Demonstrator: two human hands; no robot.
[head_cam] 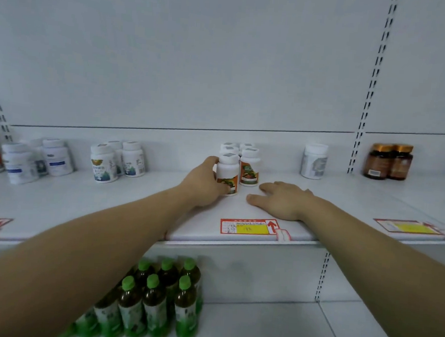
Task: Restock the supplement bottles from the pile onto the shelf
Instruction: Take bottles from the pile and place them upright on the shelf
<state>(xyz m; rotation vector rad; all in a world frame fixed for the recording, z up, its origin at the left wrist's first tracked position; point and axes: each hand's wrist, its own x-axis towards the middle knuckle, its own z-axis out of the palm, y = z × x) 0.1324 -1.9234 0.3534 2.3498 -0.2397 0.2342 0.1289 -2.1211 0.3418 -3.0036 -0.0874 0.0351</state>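
Observation:
My left hand (206, 183) grips a white supplement bottle with an orange label (227, 172), which stands upright on the white shelf (345, 200). Beside it to the right stands a matching bottle (249, 167), with more of the same kind (231, 146) lined up behind. To the right of the bottles my right hand (280, 198) lies flat on the shelf, palm down and holding nothing. The pile of bottles is not in view.
White bottles with green labels (116, 159) and blue labels (37, 159) stand at the left. A lone white bottle (314, 161) and two amber jars (389, 161) stand at the right. Green-capped drink bottles (154, 297) fill the lower shelf. A red price tag (249, 226) marks the front edge.

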